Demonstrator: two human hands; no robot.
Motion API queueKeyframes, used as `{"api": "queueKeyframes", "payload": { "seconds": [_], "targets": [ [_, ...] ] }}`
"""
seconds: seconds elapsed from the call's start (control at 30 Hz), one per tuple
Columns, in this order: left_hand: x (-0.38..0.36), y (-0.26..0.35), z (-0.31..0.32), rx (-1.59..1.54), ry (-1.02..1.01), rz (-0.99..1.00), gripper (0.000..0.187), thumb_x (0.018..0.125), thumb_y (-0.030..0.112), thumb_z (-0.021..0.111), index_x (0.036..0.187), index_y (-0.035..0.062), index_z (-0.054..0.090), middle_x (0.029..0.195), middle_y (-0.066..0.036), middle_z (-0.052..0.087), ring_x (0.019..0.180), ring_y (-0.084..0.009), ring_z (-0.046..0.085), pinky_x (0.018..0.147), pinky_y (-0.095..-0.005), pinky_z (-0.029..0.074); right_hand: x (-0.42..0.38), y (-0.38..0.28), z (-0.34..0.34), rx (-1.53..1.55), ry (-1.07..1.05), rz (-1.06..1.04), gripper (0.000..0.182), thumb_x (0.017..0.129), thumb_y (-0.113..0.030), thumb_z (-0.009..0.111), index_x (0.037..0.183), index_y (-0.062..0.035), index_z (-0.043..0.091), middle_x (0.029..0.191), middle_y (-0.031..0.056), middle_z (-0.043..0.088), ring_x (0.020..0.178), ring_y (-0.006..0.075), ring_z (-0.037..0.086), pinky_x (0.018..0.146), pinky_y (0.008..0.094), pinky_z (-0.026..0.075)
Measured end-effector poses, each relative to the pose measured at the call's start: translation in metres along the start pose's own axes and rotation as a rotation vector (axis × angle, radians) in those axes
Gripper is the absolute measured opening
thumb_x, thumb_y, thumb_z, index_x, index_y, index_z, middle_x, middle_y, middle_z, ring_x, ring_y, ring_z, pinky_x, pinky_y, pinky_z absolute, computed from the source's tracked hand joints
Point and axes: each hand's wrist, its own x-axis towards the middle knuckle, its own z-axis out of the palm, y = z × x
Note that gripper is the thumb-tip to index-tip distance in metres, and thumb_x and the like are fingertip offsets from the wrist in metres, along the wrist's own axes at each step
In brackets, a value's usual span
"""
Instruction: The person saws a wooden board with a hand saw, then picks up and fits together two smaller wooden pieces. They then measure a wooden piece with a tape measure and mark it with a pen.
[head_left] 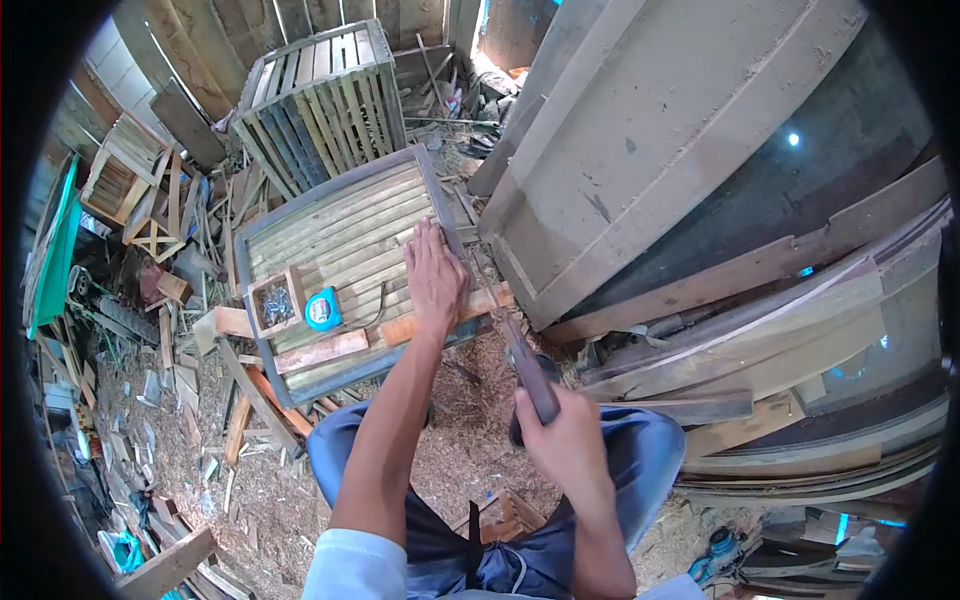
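My left hand [437, 275] lies with fingers stretched out near the right edge of the slatted wooden bench [340, 225], over a reddish wooden piece [400, 329] whose end sticks out past the bench edge. My right hand [562, 435] is closed round the dark handle of a saw [530, 370]. The thin blade reaches up to the wood's protruding end, just right of my left hand. On the bench lie a blue tape measure [323, 309], a small wooden box of nails [275, 301] and a short wooden block [322, 352].
A slatted crate [325, 100] stands behind the bench. Large door panels [640, 140] lean at the right, above stacked curved boards [760, 340]. Wood scraps and sawdust [180, 400] cover the ground at left. A blue power tool [718, 552] lies at lower right.
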Motion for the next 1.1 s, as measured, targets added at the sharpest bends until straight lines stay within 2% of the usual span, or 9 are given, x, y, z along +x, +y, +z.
{"api": "queueKeyframes", "payload": {
  "seconds": [0.1,0.2,0.37,0.47,0.53,0.57,0.67,0.9,1.1],
  "targets": [
    [-0.001,0.0,-0.006,0.011,0.001,0.005,0.048,0.09,0.009,0.044,0.137,-0.0019,0.043,0.148,-0.02,0.04,0.14,-0.0327,0.035,0.118,-0.0479,0.023,-0.021,-0.031,-0.036,-0.004,-0.087,0.1,0.027,0.088,-0.023,0.063,0.082,0.0038,0.065,0.064,0.0251,0.061,0.068,0.0436,0.064,0.061,0.0458,0.049],
    [-0.009,0.0,-0.011,0.025,-0.019,0.011,0.05,0.09,0.009,0.043,0.138,-0.0022,0.041,0.149,-0.019,0.039,0.141,-0.0324,0.034,0.118,-0.0476,0.022,0.027,-0.01,0.003,-0.025,-0.035,0.05,0.03,0.088,-0.025,0.064,0.082,0.0047,0.065,0.063,0.0225,0.06,0.059,0.0368,0.063,0.059,0.0406,0.047],
    [-0.001,-0.002,-0.001,0.003,-0.06,-0.009,0.05,0.09,0.011,0.043,0.139,-0.0025,0.041,0.15,-0.02,0.038,0.142,-0.0324,0.032,0.118,-0.0469,0.023,0.067,0.022,0.04,-0.022,0.047,0.057,0.031,0.085,-0.025,0.066,0.08,0.0053,0.064,0.062,0.0237,0.059,0.06,0.0372,0.064,0.058,0.0413,0.047],
    [0.0,-0.001,-0.003,-0.017,-0.047,-0.016,0.048,0.091,0.011,0.043,0.138,-0.0025,0.042,0.149,-0.02,0.039,0.142,-0.0332,0.033,0.117,-0.0472,0.023,0.048,0.051,0.063,0.024,0.181,-0.115,0.028,0.085,-0.025,0.066,0.08,0.003,0.066,0.06,0.0224,0.058,0.058,0.0362,0.063,0.056,0.0415,0.047],
    [0.0,-0.003,0.0,-0.033,-0.029,-0.006,0.047,0.092,0.008,0.044,0.138,-0.0024,0.041,0.147,-0.023,0.041,0.141,-0.0351,0.033,0.117,-0.0493,0.023,0.032,0.081,0.086,0.153,0.204,-0.152,0.022,0.084,-0.021,0.066,0.081,0.001,0.065,0.065,0.0243,0.06,0.062,0.0415,0.064,0.057,0.0458,0.049],
    [0.001,-0.001,-0.001,-0.046,-0.025,-0.011,0.047,0.092,0.008,0.044,0.138,-0.0025,0.042,0.147,-0.022,0.041,0.141,-0.035,0.033,0.117,-0.0487,0.023,0.033,0.117,0.108,0.175,0.288,-0.31,0.021,0.085,-0.02,0.067,0.083,0.0003,0.065,0.06,0.0227,0.057,0.057,0.0402,0.063,0.052,0.0438,0.047],
    [0.0,0.001,-0.01,-0.036,-0.013,-0.021,0.047,0.091,0.008,0.045,0.137,-0.003,0.042,0.147,-0.022,0.041,0.141,-0.0347,0.034,0.117,-0.0472,0.024,0.03,0.114,0.094,0.201,0.2,-0.188,0.022,0.085,-0.021,0.067,0.08,-0.0004,0.065,0.058,0.0217,0.056,0.056,0.0402,0.062,0.051,0.0431,0.046],
    [-0.001,0.0,-0.003,0.006,0.001,0.002,0.048,0.091,0.011,0.042,0.137,-0.0039,0.043,0.149,-0.021,0.039,0.141,-0.0331,0.034,0.117,-0.0456,0.024,-0.013,-0.017,-0.026,-0.033,-0.012,0.03,0.028,0.086,-0.023,0.064,0.078,0.0036,0.062,0.06,0.023,0.058,0.059,0.0404,0.063,0.056,0.0437,0.047],
    [0.003,-0.007,0.0,-0.019,-0.015,0.053,0.05,0.09,0.009,0.042,0.138,-0.0045,0.04,0.148,-0.021,0.039,0.141,-0.0342,0.034,0.117,-0.0457,0.024,0.049,0.037,0.074,0.019,0.197,-0.057,0.025,0.081,-0.021,0.064,0.073,0.0033,0.062,0.061,0.0237,0.059,0.06,0.0415,0.063,0.059,0.0465,0.048]
  ]
}}
